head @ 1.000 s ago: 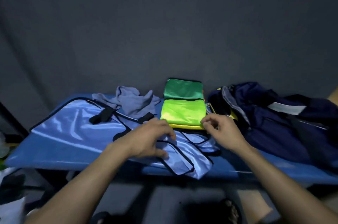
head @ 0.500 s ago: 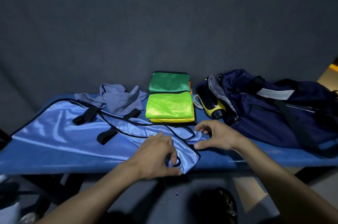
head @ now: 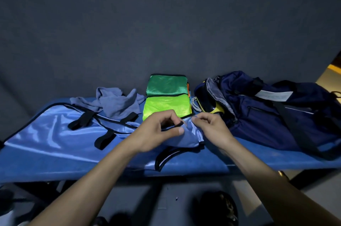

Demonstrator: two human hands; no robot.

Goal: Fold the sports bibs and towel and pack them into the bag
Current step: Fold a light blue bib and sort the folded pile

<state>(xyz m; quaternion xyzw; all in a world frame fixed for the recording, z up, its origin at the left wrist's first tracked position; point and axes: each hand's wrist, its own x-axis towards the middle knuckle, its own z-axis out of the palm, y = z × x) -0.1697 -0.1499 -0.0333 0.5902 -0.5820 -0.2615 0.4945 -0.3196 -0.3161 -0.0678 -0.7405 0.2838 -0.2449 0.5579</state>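
A shiny light-blue bib (head: 55,133) with black trim lies spread over the left half of the blue bench (head: 239,159). My left hand (head: 156,131) pinches its black-edged right end between thumb and fingers. My right hand (head: 208,126) pinches the same raised fold just to the right. A crumpled grey-blue towel (head: 114,102) sits behind the bib. Two folded bibs lie at the back centre, dark green (head: 167,85) behind lime green (head: 166,105). The open navy bag (head: 267,111) rests on the right.
A yellow-and-black object (head: 208,107) shows in the bag's mouth. A dark wall stands right behind the bench. A dark shape, possibly a shoe (head: 219,207), is on the floor below the bench's front edge.
Both hands have lifted the bib's right end off the bench and brought it up toward the folded bibs; the left hand moved from the front edge upward.
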